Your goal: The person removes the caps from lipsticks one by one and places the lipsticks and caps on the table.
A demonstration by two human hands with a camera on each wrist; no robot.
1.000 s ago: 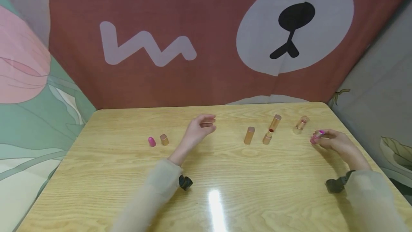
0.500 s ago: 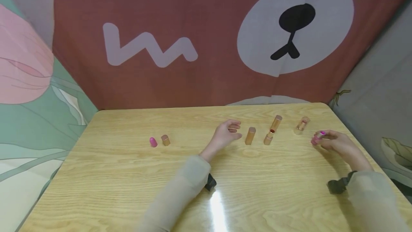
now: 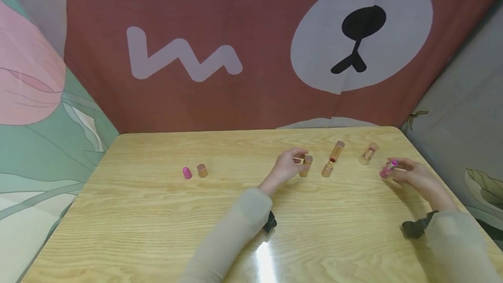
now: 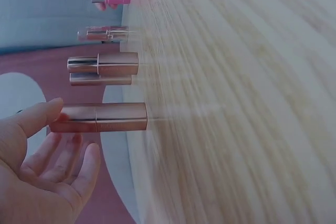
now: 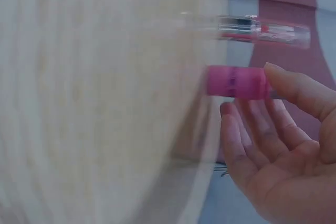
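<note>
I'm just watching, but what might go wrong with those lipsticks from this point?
The left hand curves around the top of a copper lipstick standing on its narrow end, so a nudge might tip it. If it fell sideways, it might knock the red-tipped lipstick standing nearby. The right hand pinches a pink lipstick near its top, which looks uncapped, so slipping fingers could smear it.

1. We can read no words, brands or numbers anywhere.
2. On the pink tube (image 5: 244, 83) we see a dark marking across the middle, too blurred for us to read.
3. On the rose-gold tube (image 4: 113, 116) any marking is too small for us to read.
4. On the reddish-brown backdrop (image 3: 251, 104) we see a pale zigzag (image 3: 188, 59), not clearly lettering.
</note>
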